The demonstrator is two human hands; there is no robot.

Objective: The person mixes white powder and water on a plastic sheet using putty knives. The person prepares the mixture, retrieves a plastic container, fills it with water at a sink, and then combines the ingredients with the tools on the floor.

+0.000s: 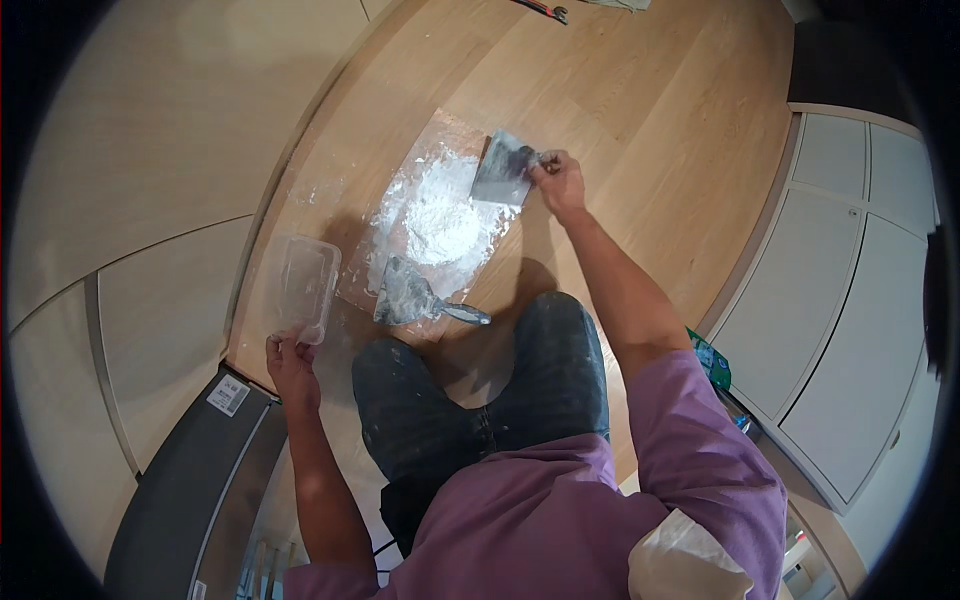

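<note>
In my left hand [293, 372], the fingers pinch the near edge of a clear, shallow plastic container [308, 285], at the left side of the floor. My right hand [560, 185] is closed around the handle end of a wide, flat putty knife [502, 172]. Its smeared blade is over the far right edge of a white powder patch [440, 218]. The powder lies heaped in the middle of a board or sheet on the wood floor, thinning outward. A second putty knife [405, 295], coated with white, rests at the near edge of the powder, its handle toward my knees.
Pale wood panels [170, 150] rise at the left. White cabinet doors [800, 290] stand along the right. A dark grey box-like unit [190, 500] is at lower left. A red-and-black tool [545, 10] lies at the far edge, and a green package [710, 358] is beside my right arm.
</note>
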